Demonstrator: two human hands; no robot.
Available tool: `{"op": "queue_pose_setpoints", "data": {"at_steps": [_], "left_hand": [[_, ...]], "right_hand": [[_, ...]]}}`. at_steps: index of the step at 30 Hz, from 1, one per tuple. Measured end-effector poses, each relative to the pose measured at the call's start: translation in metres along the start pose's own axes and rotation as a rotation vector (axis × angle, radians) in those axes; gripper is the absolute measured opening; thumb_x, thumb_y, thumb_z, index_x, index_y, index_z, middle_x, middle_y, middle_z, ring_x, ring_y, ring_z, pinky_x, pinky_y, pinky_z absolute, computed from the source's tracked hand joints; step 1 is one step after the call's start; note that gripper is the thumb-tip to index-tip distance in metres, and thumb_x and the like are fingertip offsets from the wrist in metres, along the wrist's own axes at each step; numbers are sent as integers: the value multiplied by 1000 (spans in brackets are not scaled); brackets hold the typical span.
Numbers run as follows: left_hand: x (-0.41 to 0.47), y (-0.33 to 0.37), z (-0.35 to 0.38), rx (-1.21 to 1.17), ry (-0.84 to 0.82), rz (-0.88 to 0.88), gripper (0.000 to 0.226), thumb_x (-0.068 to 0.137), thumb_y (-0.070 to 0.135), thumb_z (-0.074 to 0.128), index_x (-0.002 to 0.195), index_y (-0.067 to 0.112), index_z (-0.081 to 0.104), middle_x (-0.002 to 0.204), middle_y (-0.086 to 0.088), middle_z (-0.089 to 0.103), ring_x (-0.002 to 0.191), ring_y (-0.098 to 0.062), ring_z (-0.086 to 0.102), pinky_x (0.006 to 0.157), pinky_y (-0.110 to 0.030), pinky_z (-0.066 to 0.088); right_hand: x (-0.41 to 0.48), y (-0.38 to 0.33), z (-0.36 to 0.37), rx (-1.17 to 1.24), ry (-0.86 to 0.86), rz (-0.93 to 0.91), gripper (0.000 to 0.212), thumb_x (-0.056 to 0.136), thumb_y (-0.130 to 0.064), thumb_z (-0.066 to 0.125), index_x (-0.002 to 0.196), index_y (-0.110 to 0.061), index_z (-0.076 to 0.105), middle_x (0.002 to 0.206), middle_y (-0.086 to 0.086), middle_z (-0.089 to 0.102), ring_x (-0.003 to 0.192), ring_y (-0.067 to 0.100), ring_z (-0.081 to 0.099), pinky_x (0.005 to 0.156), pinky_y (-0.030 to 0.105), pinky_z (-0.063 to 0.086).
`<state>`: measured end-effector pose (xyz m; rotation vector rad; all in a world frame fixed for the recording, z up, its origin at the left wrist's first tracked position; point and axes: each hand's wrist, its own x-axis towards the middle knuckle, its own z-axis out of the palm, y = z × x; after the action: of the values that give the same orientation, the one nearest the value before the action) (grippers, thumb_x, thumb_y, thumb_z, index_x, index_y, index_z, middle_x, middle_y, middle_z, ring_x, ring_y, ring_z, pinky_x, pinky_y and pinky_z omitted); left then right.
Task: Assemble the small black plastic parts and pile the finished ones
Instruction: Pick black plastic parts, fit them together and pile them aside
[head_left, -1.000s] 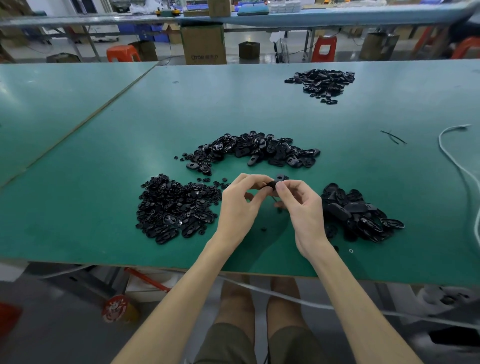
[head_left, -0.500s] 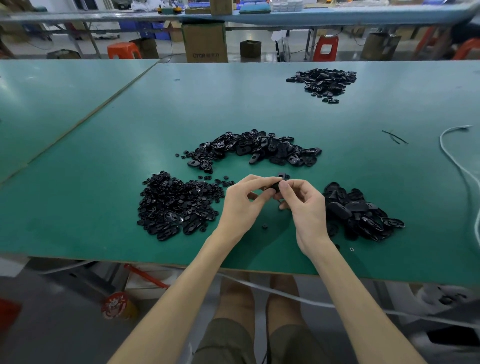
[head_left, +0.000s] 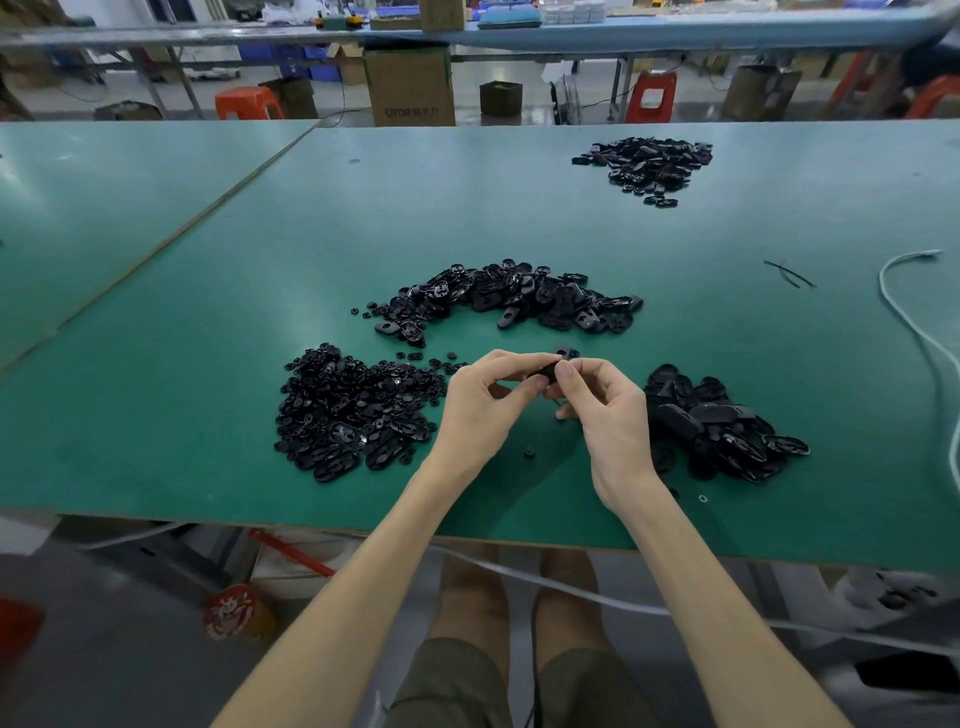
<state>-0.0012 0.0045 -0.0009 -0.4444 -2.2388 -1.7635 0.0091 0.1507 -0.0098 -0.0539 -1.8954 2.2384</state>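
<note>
Pinching one small black part (head_left: 545, 371) between the fingertips of the left hand (head_left: 480, 402) and right hand (head_left: 610, 418), both grips closed on it just above the bench (head_left: 208, 364), the person holds it midway between the left pile (head_left: 353, 410) of loose pieces and the right pile (head_left: 717, 426), probably for short reaches.

A factory assembly floor; long green workbenches (head_left: 208, 312), cardboard cartons (head_left: 410, 85), plastic stools (head_left: 248, 103).
</note>
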Motion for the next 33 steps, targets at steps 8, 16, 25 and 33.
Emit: {"op": "queue_pose_setpoints", "data": {"at_steps": [8, 16, 25, 33], "left_hand": [[1, 0, 0, -10, 10, 0, 27, 93, 2, 71, 113, 18, 79, 104, 2, 75, 97, -13, 71, 83, -22, 53], [0, -2, 1, 26, 14, 6, 26, 93, -2, 67, 110, 14, 78, 105, 4, 76, 99, -13, 70, 84, -23, 53], [-1, -4, 4, 83, 19, -49, 23, 91, -2, 63, 102, 13, 75, 99, 1, 75, 95, -18, 69, 86, -45, 57], [-1, -1, 2, 93, 27, -31, 21, 94, 3, 68, 108, 16, 77, 105, 4, 75, 99, -13, 69, 86, -45, 57]], "right_hand": [[-1, -1, -1, -28, -23, -3, 14, 100, -17, 68, 103, -4, 72, 88, 4, 76, 86, 14, 71, 67, 24, 54], [-2, 0, 1, -63, -23, 1, 11, 99, -15, 69, 101, -4, 71, 92, 9, 77, 85, 13, 71, 70, 25, 54], [-3, -1, 1, -108, -42, 2, 8, 97, -15, 71, 96, -7, 74, 90, 8, 77, 72, 3, 64, 67, 18, 52], [-3, -4, 1, -65, 8, 7, 12, 98, -16, 71, 99, -5, 73, 86, 9, 76, 70, 11, 64, 67, 22, 53]]}}
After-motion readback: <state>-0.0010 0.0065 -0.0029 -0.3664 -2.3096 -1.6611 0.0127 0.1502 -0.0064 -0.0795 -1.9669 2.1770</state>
